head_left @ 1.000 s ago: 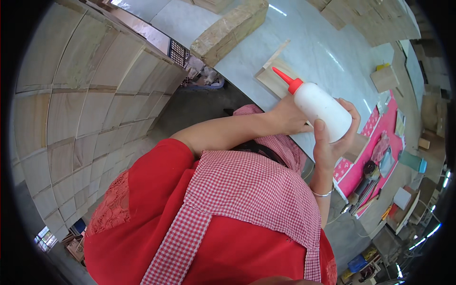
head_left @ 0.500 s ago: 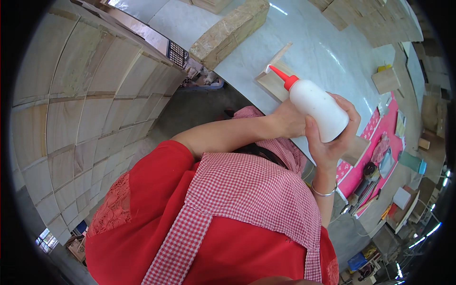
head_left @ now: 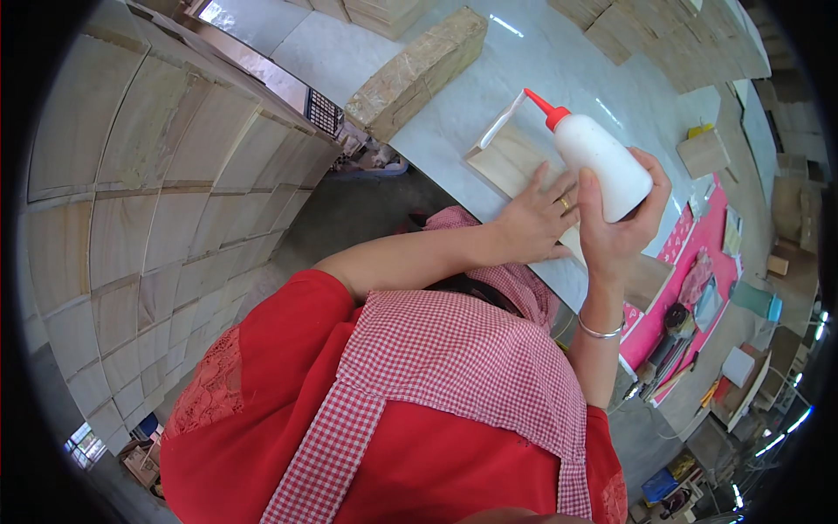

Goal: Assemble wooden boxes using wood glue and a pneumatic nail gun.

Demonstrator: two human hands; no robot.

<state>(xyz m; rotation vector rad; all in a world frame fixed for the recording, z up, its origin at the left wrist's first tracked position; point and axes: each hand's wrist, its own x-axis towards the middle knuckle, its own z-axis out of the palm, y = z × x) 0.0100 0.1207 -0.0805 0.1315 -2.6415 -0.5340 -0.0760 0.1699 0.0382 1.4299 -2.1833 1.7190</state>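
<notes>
My right hand is wrapped round a white squeeze bottle with a red pointed nozzle, tilted so its tip points down to the far left. That tip meets the far end of a thin raised edge on a pale wooden piece lying on the table. A white line of what looks like glue runs along this edge. My left hand lies on the near part of the wood, fingers spread and pressing flat. Part of the piece is hidden under this hand and the bottle.
A long wrapped wooden block lies on the pale table at the far left. Stacked boards stand at the back right, near a small wood block. Tools lie on a pink sheet at right. Tall board stacks rise at left.
The nozzle has travelled away from me along the raised edge, and a white line now shows behind it. My left hand's fingers, hidden before behind the bottle, are now visible on the wood.
</notes>
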